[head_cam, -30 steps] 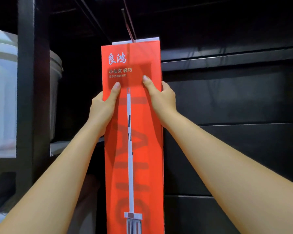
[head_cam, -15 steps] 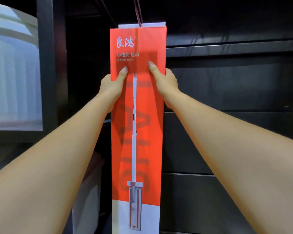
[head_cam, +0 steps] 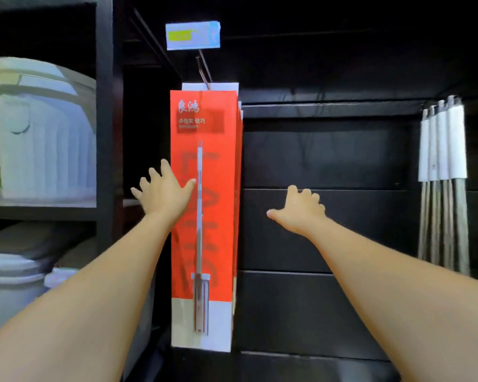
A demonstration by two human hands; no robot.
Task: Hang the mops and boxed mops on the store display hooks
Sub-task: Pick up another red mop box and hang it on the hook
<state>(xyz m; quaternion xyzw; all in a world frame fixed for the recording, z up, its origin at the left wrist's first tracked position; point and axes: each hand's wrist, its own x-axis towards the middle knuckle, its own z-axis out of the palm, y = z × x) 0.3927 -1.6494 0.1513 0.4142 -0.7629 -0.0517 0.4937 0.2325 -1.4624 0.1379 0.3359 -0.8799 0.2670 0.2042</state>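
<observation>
A tall red boxed mop (head_cam: 204, 205) with a white bottom band hangs upright from a thin display hook (head_cam: 204, 68) under a blue price tag (head_cam: 193, 35). More boxes hang edge-on behind it. My left hand (head_cam: 164, 190) is spread open at the box's left edge, its thumb over the red front. My right hand (head_cam: 300, 209) is open with spread fingers, off the box to its right, in front of the black wall panel. Several loose mops (head_cam: 443, 172) with white grips hang at the far right.
White plastic bins (head_cam: 43, 139) stand on the black shelf unit to the left, with stacked lidded tubs (head_cam: 14, 274) below. A black post (head_cam: 104, 111) separates that shelf from the hook wall. Dark slat panels (head_cam: 329, 161) fill the middle.
Both hands have let go of the red box and pulled back, fingers spread. The box now hangs on its own from the hook. The view has backed away, revealing the price tag and the mops at right.
</observation>
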